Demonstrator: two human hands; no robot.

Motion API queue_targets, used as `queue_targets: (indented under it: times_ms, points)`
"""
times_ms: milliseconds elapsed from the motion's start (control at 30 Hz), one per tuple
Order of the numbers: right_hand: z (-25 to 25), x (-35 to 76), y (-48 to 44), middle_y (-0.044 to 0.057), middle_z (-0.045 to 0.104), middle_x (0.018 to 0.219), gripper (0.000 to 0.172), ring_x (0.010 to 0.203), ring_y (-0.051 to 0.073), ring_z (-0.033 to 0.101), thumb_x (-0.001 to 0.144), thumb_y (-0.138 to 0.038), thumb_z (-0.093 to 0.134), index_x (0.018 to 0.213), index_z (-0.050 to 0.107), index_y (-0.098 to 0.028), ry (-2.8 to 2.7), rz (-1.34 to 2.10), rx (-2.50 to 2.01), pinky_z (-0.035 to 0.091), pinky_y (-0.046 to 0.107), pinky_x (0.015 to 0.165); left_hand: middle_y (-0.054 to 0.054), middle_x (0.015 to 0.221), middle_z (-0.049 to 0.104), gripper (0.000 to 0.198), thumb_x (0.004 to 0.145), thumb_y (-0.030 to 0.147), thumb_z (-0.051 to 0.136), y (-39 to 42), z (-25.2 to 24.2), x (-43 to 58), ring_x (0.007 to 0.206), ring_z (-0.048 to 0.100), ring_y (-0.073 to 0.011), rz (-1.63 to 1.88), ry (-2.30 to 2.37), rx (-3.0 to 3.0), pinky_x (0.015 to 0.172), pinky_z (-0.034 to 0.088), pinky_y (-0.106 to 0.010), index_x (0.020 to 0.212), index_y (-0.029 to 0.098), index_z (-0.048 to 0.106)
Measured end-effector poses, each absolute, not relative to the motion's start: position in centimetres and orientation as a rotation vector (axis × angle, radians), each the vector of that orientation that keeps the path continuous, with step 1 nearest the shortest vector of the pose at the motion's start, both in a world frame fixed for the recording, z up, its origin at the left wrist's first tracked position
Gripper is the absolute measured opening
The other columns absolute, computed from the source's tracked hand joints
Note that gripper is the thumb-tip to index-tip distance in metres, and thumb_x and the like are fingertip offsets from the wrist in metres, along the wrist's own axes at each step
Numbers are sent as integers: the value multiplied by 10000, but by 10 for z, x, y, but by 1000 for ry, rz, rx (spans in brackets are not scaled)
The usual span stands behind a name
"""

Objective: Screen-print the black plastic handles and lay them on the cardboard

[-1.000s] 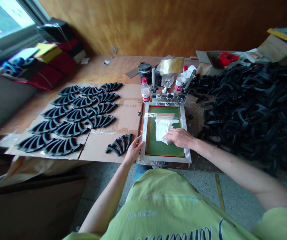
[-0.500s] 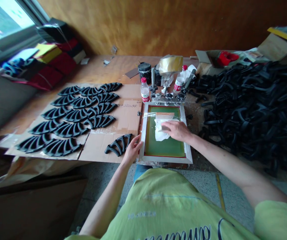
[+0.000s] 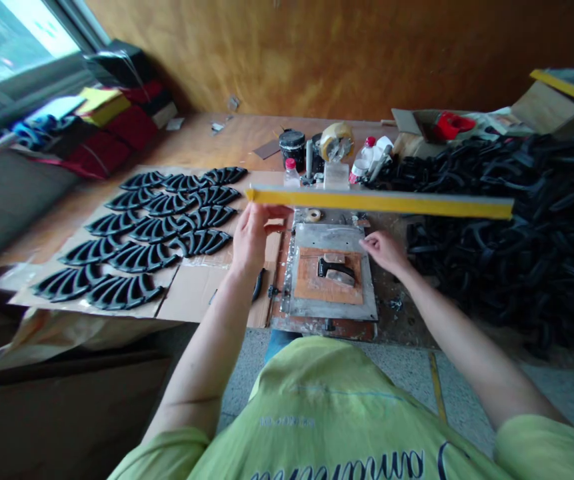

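My left hand (image 3: 253,233) grips the left end of a screen-printing frame (image 3: 381,203), raised and seen nearly edge-on as a long yellow-and-grey bar. Its mesh is hidden at this angle. Below it, the grey base plate (image 3: 327,235) carries a brown board (image 3: 307,283). A single black curved handle (image 3: 347,271) lies on a small holder at the board's middle. My right hand (image 3: 387,252) hovers by the plate's upper right edge, apart from the handle, fingertips drawn together with no object visible in them.
Rows of black curved handles (image 3: 151,227) lie on cardboard at left. A large heap of similar black pieces (image 3: 511,253) covers the right side. Behind the frame stand a red-capped bottle (image 3: 291,175), a dark tub (image 3: 293,148) and a tape roll (image 3: 337,141).
The screen frame has swung up off the base plate in my left hand, uncovering the handle beneath. My right hand has left the white cloth and block on the mesh and moved right.
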State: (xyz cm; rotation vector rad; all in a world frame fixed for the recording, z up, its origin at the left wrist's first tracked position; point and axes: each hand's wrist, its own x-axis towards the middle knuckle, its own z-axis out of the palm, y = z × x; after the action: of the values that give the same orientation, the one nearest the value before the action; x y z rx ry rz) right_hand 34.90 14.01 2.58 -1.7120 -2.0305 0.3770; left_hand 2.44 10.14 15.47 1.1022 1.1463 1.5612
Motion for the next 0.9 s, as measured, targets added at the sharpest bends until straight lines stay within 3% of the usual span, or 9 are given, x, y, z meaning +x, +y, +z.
queue_targets:
  times_ms: [133,200,267,367,467,567,633,733,900]
  points:
    - [-2,305,104,132,673,1000,246,1009,259,600,919,-411,629,834,631,-181,-2508,268,-1600,470,371,885,-80,1000,706,547,974,623,370,121,172,27,976,699,-191,1523,1111,1138,710,560,-266,1229,203,610]
    - [-2,291,96,139,683,969,174,982,252,611,955,-325,582,878,609,-171,-2536,262,-1704,468,347,852,-83,1037,718,557,956,645,399,108,159,31,996,699,-197,1520,1134,1095,714,563,-268,1243,217,609]
    - [3,281,88,132,689,921,163,921,237,628,992,-292,511,923,592,-169,-2433,314,-1828,472,322,797,-109,1019,738,601,904,690,469,79,132,41,987,707,-227,1354,1173,1010,683,564,-272,1186,194,657]
    - [10,258,64,119,685,912,187,920,248,625,1016,-302,454,937,586,-197,-2255,262,-1778,484,332,779,-182,1000,751,657,788,713,629,24,81,63,954,716,-302,811,1176,811,598,560,-297,1094,138,718]
    - [13,234,34,100,684,949,193,956,246,618,1013,-308,463,945,618,-216,-2357,252,-1397,494,347,828,-165,1094,741,622,773,709,650,-13,42,79,1014,703,-285,819,1116,532,694,584,-322,1064,162,706]
    - [16,246,29,77,693,1063,230,959,198,642,1019,-296,454,1063,667,-224,-2453,403,-1208,498,307,854,-140,1001,750,555,723,670,713,-22,20,65,892,722,-236,963,1177,364,664,569,-285,898,146,667]
    - [15,282,46,80,694,1117,292,955,188,656,1027,-300,419,1114,688,-228,-2392,424,-1451,499,293,839,-122,908,748,502,720,629,720,-23,9,35,788,723,-207,1039,1346,363,609,542,-254,816,149,608]
    - [2,358,83,123,700,1110,391,899,225,666,1023,-388,372,1112,720,-231,-2178,269,-2115,497,329,760,-94,856,735,408,830,582,571,-32,-13,-26,731,719,-185,1128,1698,392,591,527,-244,809,177,530]
    - [-40,443,111,131,729,997,449,851,272,669,944,-566,454,1077,754,-259,-2008,420,-2644,476,363,698,-101,790,714,298,925,447,348,-52,-58,-97,703,708,-205,838,2214,407,568,528,-278,847,206,504]
